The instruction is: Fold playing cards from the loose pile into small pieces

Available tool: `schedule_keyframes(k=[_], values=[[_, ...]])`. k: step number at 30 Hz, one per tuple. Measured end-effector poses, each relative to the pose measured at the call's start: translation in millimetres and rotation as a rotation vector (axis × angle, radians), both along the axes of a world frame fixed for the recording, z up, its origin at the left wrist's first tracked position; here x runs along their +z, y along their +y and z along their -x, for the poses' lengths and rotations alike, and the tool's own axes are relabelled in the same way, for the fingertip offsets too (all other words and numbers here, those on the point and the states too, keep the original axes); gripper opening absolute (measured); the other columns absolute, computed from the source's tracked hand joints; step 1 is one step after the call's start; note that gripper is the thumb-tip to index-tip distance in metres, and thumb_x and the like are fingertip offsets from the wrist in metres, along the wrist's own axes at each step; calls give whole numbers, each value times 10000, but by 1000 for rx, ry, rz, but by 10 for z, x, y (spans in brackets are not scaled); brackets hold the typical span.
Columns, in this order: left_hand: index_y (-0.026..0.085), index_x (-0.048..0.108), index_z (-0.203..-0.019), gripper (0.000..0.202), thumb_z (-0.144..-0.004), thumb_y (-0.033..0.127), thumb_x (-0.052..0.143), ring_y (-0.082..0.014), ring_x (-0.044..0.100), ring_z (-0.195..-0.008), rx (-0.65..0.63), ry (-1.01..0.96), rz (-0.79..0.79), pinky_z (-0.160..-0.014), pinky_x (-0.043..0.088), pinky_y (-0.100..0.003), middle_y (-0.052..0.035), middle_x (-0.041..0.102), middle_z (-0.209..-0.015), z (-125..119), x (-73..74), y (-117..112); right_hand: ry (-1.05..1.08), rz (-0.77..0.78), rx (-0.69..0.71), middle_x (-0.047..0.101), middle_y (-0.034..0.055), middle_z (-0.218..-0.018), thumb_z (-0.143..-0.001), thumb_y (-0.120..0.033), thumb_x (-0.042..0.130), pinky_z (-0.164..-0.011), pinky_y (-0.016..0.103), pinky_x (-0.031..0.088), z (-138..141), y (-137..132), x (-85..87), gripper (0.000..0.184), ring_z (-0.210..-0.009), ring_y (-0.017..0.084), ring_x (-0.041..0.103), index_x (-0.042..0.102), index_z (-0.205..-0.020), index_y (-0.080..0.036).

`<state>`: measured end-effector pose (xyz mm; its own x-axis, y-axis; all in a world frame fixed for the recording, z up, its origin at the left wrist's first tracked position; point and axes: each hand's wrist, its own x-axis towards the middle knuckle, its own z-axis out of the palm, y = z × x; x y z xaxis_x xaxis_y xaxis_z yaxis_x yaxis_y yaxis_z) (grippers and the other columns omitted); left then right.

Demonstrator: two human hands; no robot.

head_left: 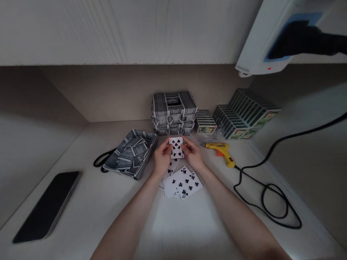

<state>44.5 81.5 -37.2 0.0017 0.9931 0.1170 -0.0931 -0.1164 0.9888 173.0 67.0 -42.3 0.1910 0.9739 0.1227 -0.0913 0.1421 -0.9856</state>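
A seven of clubs playing card point(176, 147) faces up between my two hands. My left hand point(162, 156) pinches its left edge, with the thumb on the card's face. On the opposite edge my right hand point(192, 153) is closed the same way. Whether more cards lie behind it cannot be seen. Just below, loose playing cards point(184, 182) overlap face up on the table, a six of clubs on top. To the left sits a tilted open box point(130, 153) made of patterned cards, with many cards inside. Behind my hands stands a stack of card-built boxes point(175, 112).
A yellow glue gun point(221, 150) lies to the right, its black cable point(273, 206) looped on the table. Packs of card boxes point(244, 115) stand at the back right. A phone point(48, 206) lies at the left. Overhead hangs a power strip point(262, 39) with a plug.
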Motion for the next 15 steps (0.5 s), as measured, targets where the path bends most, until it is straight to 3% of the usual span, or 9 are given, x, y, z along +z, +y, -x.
schedule_keyframes(k=[15], values=[[140, 600, -1130, 464, -698, 306, 635, -104, 540, -595, 28, -19, 23, -569, 435, -218, -19, 663, -729, 0, -19, 13, -20, 5, 0, 433, -51, -582, -717, -371, 607, -466, 226, 278, 1, -14, 29, 525, -485, 87, 321, 541, -1213, -211]])
